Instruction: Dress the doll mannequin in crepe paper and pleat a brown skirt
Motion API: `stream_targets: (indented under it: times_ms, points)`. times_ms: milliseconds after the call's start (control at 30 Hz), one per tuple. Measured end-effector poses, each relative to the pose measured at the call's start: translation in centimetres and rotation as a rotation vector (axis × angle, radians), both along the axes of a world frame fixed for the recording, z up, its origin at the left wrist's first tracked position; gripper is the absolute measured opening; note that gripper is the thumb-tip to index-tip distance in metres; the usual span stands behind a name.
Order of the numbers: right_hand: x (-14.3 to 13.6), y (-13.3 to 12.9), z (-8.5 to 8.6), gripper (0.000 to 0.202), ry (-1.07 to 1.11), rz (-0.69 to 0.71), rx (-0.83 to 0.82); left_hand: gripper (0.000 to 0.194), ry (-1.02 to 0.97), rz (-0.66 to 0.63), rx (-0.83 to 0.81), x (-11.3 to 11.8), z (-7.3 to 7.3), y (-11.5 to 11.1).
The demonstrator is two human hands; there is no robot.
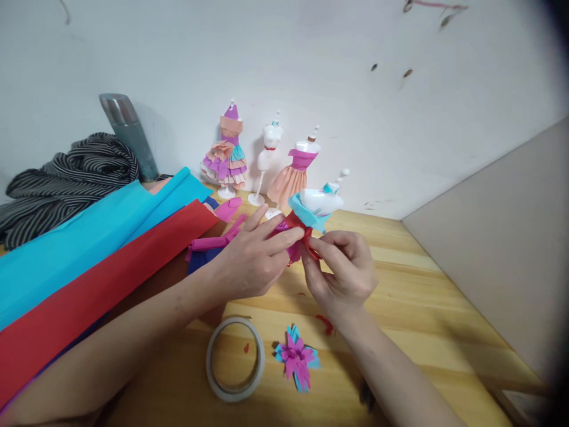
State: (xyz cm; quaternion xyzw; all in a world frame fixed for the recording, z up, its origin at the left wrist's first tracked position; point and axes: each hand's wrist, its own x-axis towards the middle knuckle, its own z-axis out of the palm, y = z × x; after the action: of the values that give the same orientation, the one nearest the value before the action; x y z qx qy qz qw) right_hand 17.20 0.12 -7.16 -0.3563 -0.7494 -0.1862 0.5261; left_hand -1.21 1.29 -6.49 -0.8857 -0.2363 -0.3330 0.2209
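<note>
Right, nearest first: tape roll (210,362) is lying flat on the wood table (422,320), its ring enclosing a tiny red scrap (246,348). Pink-and-blue paper flower (297,359) is sitting just beside it. Right hand (344,267) is pinching the red strip (306,235) between thumb and index finger at the waist of the small white dress form (322,203), which is tilting right between both hands and wearing a light-blue collar (306,212). Left hand (260,255) is reaching across, fingers extended, one tip touching the red; can't tell if it's gripping. Red sheet (111,279) and blue sheet (89,231) are stretching back at left. Farther, three more dress forms (226,145) are standing near the wall (178,47); striped cloth (75,172) is lying beside the leaning bottle (133,133), whose contents aren't showing.
</note>
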Motion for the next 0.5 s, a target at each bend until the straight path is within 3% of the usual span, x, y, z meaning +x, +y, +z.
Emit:
stream_targets:
  times_ms: [167,333,500]
  points:
    - [0.2,-0.3,0.9,0.024,0.129,0.028,-0.006,0.018,0.002,-0.003,-0.001,0.0,0.0,0.0]
    - [0.2,-1.1,1.7,0.018,0.291,0.1,-0.16,0.018,0.009,-0.009,-0.007,0.0,0.3,-0.1]
    - [0.0,-1.3,1.3,0.023,0.23,0.124,-0.136,0.016,0.003,-0.007,-0.003,0.0,0.4,-0.2]
